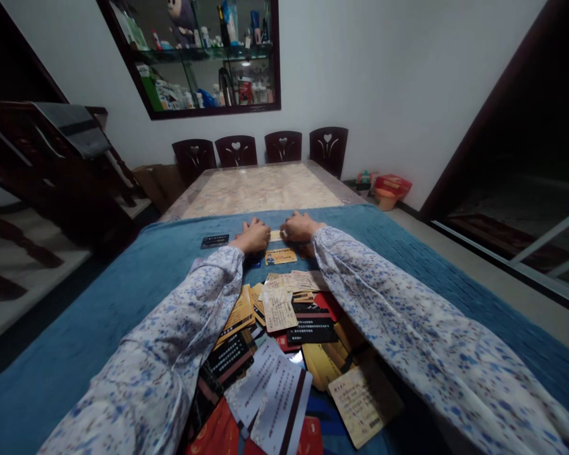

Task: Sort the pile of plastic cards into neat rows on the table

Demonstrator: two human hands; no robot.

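Both arms reach forward over a loose pile of cards (313,325) on the blue cloth. A pale yellow card (275,236) lies flat between my hands. At its left end my left hand (255,236) has its fingers bent down and closed on the edge. My right hand (299,227), its fingers curled as well, grips the right end. Just nearer lies a yellow VIP card (281,256) with a figure printed on it. A black card (215,241) rests apart on the left. Other cards under my hands are partly hidden.
The blue cloth (123,303) covers the near part of the table, whose stone-patterned top (265,186) shows beyond. Several dark chairs (283,147) stand at the far end. The near pile holds white, red, black and gold cards, with white ones (284,404) on top.
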